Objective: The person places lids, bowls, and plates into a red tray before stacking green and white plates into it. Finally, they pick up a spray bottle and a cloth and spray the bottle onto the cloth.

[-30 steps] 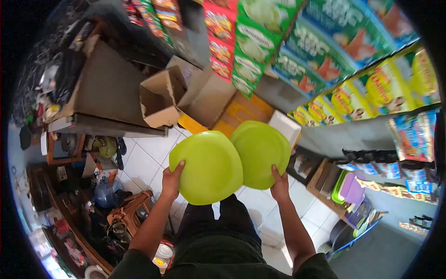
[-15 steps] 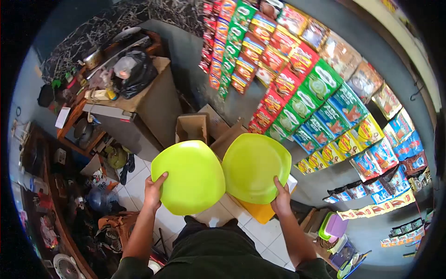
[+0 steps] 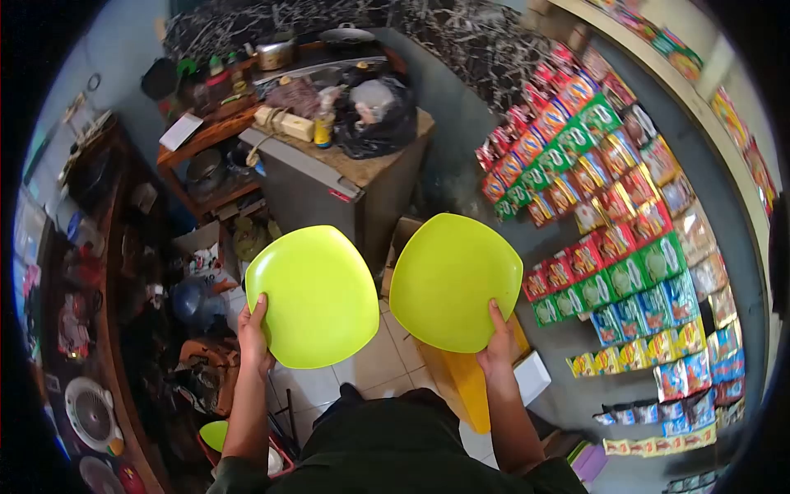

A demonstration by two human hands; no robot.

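Two lime-green plates with rounded square shapes are held up in front of me, side by side with a gap between them. My left hand grips the left plate by its left edge, thumb on the upper face. The right plate is held at its lower right edge by my right hand, its thumb also on top. The fingers beneath both plates are hidden. Nothing lies on either plate.
A grey fridge stands ahead, a black plastic bag on top. Sachet strips hang on the right wall. Wooden shelves line the left. A yellow object is below the right plate. Another green plate is low left.
The view has turned left, so the fridge and sachets appear farther right. The plates have moved apart, leaving a wider gap. Both hands keep their hold.
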